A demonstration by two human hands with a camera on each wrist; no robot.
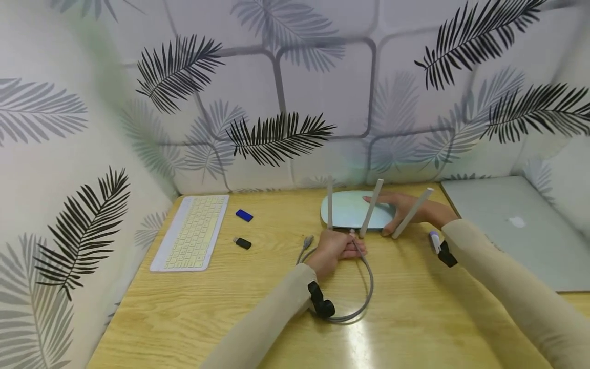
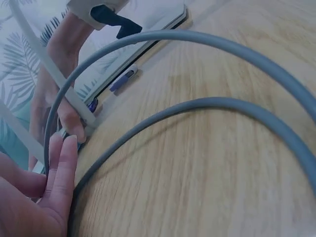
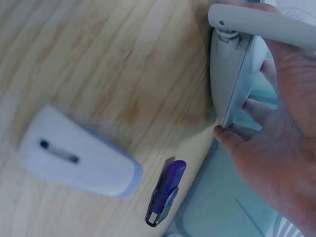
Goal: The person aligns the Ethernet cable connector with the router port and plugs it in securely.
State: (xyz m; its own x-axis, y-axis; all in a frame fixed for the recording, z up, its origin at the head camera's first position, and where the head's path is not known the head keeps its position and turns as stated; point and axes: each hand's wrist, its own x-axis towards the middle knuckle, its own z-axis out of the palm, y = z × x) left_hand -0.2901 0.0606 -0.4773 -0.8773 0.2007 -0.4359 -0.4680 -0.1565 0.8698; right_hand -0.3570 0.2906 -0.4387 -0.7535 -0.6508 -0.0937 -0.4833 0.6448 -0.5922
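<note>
A white router [image 1: 348, 207] with three upright antennas lies near the back of the wooden table. My right hand [image 1: 403, 204] grips its right part, with fingers over the top and the thumb at the near edge. The right wrist view shows fingertips against the router's side [image 3: 228, 89]. Just in front of the router, my left hand [image 1: 334, 248] pinches a grey network cable [image 1: 371, 279] close to the router's near edge. Whether the plug sits in a port cannot be seen. The cable loops across the table, and its other plug [image 1: 308, 242] lies left of my left hand.
On the left lie a white keyboard [image 1: 195, 233], a blue USB stick [image 1: 244, 215] and a black USB stick [image 1: 241, 243]. A closed silver laptop [image 1: 516, 223] occupies the right side. Near my right wrist are a white-and-lilac item [image 3: 84, 158] and a purple USB stick [image 3: 168, 190].
</note>
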